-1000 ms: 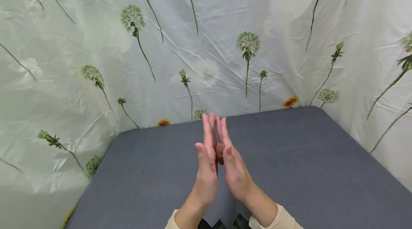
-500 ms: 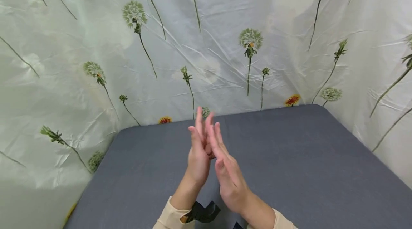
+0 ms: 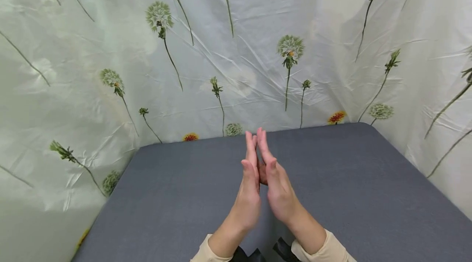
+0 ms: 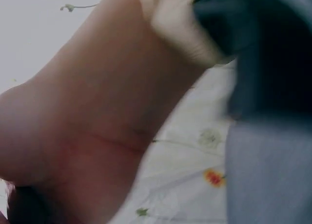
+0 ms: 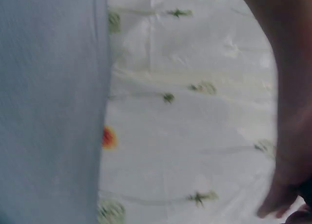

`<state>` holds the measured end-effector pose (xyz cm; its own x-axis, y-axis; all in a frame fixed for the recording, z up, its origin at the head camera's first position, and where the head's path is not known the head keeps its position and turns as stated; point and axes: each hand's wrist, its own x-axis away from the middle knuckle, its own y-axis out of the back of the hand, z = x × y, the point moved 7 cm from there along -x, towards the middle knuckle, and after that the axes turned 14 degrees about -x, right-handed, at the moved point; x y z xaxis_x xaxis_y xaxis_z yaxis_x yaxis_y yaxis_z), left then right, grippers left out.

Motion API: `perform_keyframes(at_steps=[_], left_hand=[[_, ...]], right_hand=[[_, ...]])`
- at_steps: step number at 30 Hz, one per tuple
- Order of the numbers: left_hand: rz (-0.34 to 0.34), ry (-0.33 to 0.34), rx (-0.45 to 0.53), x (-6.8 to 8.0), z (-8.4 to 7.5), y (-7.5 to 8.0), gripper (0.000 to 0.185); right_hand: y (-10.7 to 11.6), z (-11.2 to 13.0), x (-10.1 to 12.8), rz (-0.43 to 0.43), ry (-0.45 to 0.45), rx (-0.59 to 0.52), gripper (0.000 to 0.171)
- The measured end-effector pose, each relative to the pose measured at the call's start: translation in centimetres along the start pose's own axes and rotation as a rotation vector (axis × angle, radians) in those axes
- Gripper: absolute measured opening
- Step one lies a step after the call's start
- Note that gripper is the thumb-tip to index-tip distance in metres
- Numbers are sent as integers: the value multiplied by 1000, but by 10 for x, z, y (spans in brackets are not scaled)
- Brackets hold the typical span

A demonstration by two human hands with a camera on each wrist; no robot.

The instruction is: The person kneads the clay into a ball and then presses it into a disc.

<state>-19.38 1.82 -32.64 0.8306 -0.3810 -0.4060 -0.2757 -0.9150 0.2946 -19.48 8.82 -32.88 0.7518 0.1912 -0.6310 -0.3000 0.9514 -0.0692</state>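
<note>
Head view: two hands, one lump, one table. Left hand (image 3: 249,196) and right hand (image 3: 281,192) raised above the near half of the table (image 3: 184,184), palms facing, fingers straight and pointing up and away, fingertips of the two close together. Gap between palms narrow; wrists farther apart than fingertips. Two thumbs seen, one per hand, both upright on the near side.

Lump: count, one. Position: in the gap between the two palms, just below the fingers, clear of the tabletop. Colour reddish brown. Lower edge rounded, surface looks matt. Most of it hidden by the hands; full shape cannot be told.

Sleeves (image 3: 324,249): two, cream, one on each forearm. Dark pieces (image 3: 284,249) at the inner side of both wrists. Table covering plain grey, far corners rounded. Behind it, one printed cloth (image 3: 247,61), pale, creased, with dandelions on long stems; two red-and-yellow blossoms (image 3: 336,117) sit along the table's far edge.

Left wrist view: blurred; wrist, sleeve, one red blossom on the cloth. Right wrist view: grey table at left, one red blossom, arm in shadow at right. Lump not distinguishable in either.
</note>
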Motion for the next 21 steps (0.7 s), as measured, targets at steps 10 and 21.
perform_keyframes(at_steps=[10,21], left_hand=[[-184,-11,17,-6,-6,33,72],[-240,59,240,-17,19,54,82]], right_hand=[[-35,5,11,80,92,0,55],[-52,13,18,145,102,65,56]])
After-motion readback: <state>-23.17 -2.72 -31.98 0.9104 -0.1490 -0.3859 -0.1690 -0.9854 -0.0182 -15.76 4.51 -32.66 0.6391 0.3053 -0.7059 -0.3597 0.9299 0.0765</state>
